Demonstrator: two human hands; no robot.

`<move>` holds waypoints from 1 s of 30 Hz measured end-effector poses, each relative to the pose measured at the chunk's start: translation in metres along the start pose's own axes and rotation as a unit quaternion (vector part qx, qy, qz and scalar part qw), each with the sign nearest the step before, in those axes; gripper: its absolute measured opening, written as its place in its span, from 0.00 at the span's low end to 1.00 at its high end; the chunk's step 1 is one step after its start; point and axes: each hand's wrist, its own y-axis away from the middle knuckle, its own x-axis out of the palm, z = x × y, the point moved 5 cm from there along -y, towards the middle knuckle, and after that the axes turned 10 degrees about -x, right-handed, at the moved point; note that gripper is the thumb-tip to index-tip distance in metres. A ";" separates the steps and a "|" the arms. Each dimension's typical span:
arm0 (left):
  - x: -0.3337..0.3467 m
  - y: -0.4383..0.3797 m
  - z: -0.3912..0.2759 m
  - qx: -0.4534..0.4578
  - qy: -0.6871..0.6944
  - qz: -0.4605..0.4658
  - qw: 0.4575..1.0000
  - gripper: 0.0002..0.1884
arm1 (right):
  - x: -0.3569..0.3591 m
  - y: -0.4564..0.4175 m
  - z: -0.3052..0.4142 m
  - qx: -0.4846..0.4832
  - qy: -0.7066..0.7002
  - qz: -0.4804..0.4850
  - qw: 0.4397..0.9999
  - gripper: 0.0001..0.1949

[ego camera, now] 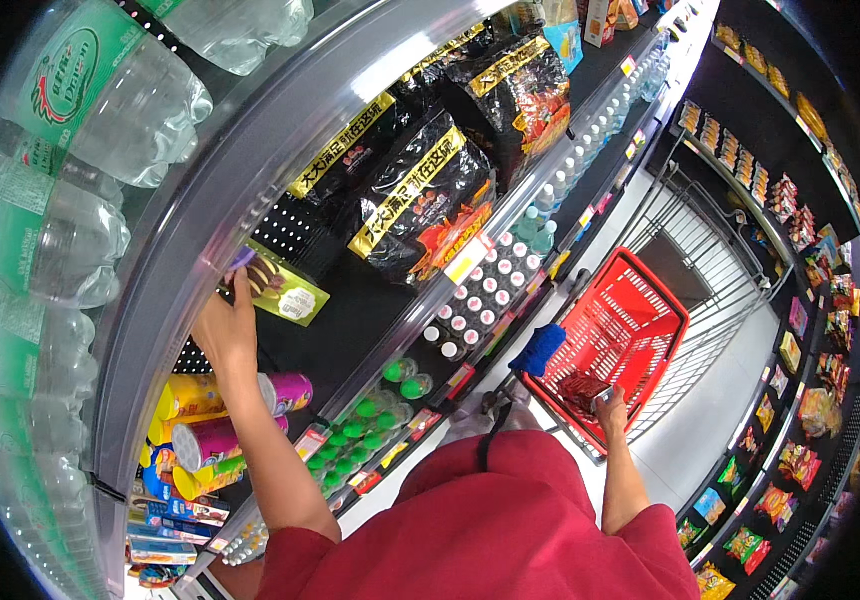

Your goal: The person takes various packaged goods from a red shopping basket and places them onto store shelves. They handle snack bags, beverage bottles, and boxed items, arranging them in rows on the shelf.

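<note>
My left hand [224, 330] reaches onto a black shelf, under the grey edge of the shelf above. Its fingers touch the near end of a green snack box [291, 295] with dark biscuits printed on it. A bit of purple packaging [244, 259] shows at the fingertips. The upper shelf's edge hides part of this hand, so its grip is unclear. Over the near end of a red plastic shopping basket [636, 300], my right hand [611, 412] holds a dark red, shiny packet [578, 388]. The basket sits in a metal shopping cart [730, 300].
Black snack bags [426, 199] lie beyond my left hand. Chip canisters [208, 444] stand nearer me. Large clear bottles [137, 105] fill the shelf above; green-capped bottles [351, 430] line one below. A blue cloth [540, 349] hangs at the cart handle. Snack shelves [782, 420] run along the right.
</note>
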 end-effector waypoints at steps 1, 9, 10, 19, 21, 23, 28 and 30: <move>-0.002 0.004 0.001 0.016 0.035 -0.028 0.999 0.28 | -0.003 0.003 0.002 -0.034 0.002 -0.037 0.999 0.32; 0.001 0.046 0.014 -0.079 0.307 0.003 0.949 0.34 | -0.066 0.042 0.108 -0.031 -0.084 0.005 0.996 0.28; 0.002 0.048 0.009 -0.084 0.325 0.021 0.942 0.34 | -0.067 0.041 0.111 -0.079 -0.072 -0.017 0.994 0.28; 0.013 0.104 0.008 -0.056 0.264 0.040 0.962 0.25 | -0.148 0.071 0.262 -0.170 -0.277 0.026 0.945 0.25; 0.001 0.118 0.018 -0.025 0.297 0.061 0.953 0.25 | -0.187 0.087 0.311 -0.231 -0.279 0.042 0.931 0.26; -0.012 0.135 0.006 -0.085 0.393 0.149 0.903 0.28 | -0.213 0.097 0.337 -0.248 -0.341 0.082 0.903 0.29; 0.004 0.177 -0.086 0.129 0.406 0.432 0.795 0.40 | -0.286 0.123 0.397 -0.343 -0.416 0.151 0.829 0.43; 0.014 0.196 -0.134 0.213 0.417 0.452 0.759 0.44 | -0.300 0.129 0.404 -0.424 -0.367 0.137 0.817 0.45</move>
